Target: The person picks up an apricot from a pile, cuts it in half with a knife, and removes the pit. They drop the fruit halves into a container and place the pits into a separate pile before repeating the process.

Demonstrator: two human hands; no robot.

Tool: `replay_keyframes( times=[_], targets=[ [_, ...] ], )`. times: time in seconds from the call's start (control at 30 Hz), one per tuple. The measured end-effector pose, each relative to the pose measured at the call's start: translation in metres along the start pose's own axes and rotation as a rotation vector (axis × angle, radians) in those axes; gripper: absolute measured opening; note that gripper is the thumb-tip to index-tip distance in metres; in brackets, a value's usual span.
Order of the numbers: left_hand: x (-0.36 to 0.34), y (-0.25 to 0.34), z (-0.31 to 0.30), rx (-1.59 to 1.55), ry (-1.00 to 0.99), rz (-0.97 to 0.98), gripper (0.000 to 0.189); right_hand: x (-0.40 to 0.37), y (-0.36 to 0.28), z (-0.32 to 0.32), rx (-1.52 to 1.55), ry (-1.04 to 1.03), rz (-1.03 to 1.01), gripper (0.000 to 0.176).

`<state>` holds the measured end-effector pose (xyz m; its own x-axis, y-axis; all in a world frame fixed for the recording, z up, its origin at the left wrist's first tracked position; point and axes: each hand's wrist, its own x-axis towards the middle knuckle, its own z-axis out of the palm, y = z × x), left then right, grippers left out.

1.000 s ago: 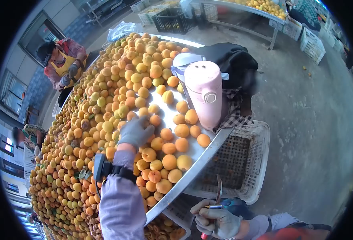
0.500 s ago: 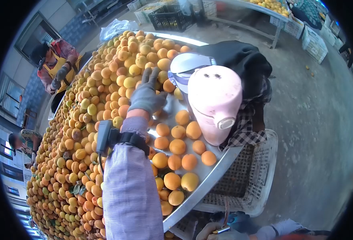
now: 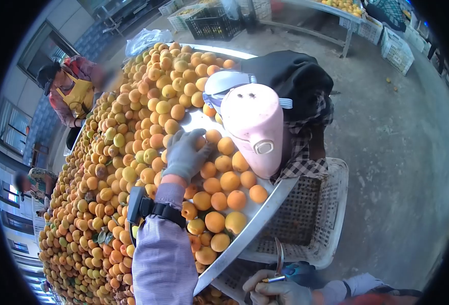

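Note:
My left hand, in a grey glove, is over the near part of the apricot pile. Its fingers curl and its thumb points right, with an orange apricot showing between them. Loose apricots sit just right of the hand on the metal table. A dark device is strapped to my left wrist. At the bottom right, my right hand, also gloved, is closed on a small knife with a curved blade and a brass-coloured end. Blue material shows beside that hand.
A pink cup stands at the table's right edge, beside a pale visor and dark cloth. Below the edge is a white plastic crate. Across the pile works a person in a yellow apron. A black crate stands behind.
My left hand has drawn back toward me, its stretched fingers now bent. Bare metal shows where it reached. My right hand and the knife have come further into view.

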<state>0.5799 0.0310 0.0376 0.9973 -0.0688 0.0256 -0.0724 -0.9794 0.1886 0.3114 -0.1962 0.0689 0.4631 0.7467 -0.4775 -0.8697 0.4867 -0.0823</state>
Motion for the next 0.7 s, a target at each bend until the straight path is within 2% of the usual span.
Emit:
replay_keyframes(
  times=[0.07, 0.13, 0.17, 0.27, 0.33, 0.4, 0.43, 0.47, 0.53, 0.57, 0.6, 0.67, 0.7],
  targets=[
    [-0.017, -0.004, 0.007, -0.012, -0.015, 0.025, 0.041, 0.002, 0.003, -0.002, -0.024, -0.037, -0.053, 0.022],
    [-0.022, -0.023, 0.033, -0.420, 0.033, -0.071, 0.041, 0.004, 0.010, -0.007, -0.045, -0.067, -0.094, 0.025],
    [-0.025, -0.028, 0.034, -0.412, 0.046, -0.066, 0.041, 0.005, 0.016, -0.008, 0.012, -0.035, -0.109, 0.022],
    [-0.043, -0.042, 0.027, 0.160, -0.065, -0.001, 0.043, 0.008, 0.018, -0.011, 0.025, -0.063, -0.175, 0.020],
    [-0.074, -0.049, 0.015, 0.125, -0.030, -0.083, 0.043, 0.015, 0.021, -0.018, 0.026, -0.058, -0.211, 0.019],
    [-0.101, -0.051, 0.002, 0.087, 0.035, 0.052, 0.042, 0.017, 0.024, -0.017, 0.023, -0.096, -0.205, 0.018],
    [-0.126, -0.027, -0.016, -0.260, 0.085, 0.041, 0.039, 0.017, 0.025, -0.013, -0.018, -0.078, -0.225, 0.018],
    [-0.139, -0.016, -0.028, -0.232, -0.051, 0.023, 0.039, 0.017, 0.026, -0.010, -0.064, -0.059, -0.243, 0.018],
    [-0.179, 0.019, -0.063, 0.272, -0.022, 0.121, 0.041, 0.020, 0.029, -0.011, -0.102, -0.095, -0.255, 0.018],
    [-0.190, 0.003, -0.052, 0.141, 0.165, 0.182, 0.046, 0.018, 0.030, -0.009, -0.125, -0.085, -0.258, 0.018],
    [-0.195, -0.016, -0.042, 0.143, 0.176, 0.186, 0.046, 0.017, 0.033, -0.009, -0.142, -0.067, -0.260, 0.018],
    [-0.214, -0.058, -0.021, 0.259, 0.241, -0.011, 0.050, 0.015, 0.040, -0.014, -0.185, -0.070, -0.267, 0.018],
    [-0.234, -0.077, -0.011, 0.052, 0.364, -0.017, 0.055, 0.014, 0.044, -0.013, -0.264, -0.039, -0.277, 0.017]
  ],
)
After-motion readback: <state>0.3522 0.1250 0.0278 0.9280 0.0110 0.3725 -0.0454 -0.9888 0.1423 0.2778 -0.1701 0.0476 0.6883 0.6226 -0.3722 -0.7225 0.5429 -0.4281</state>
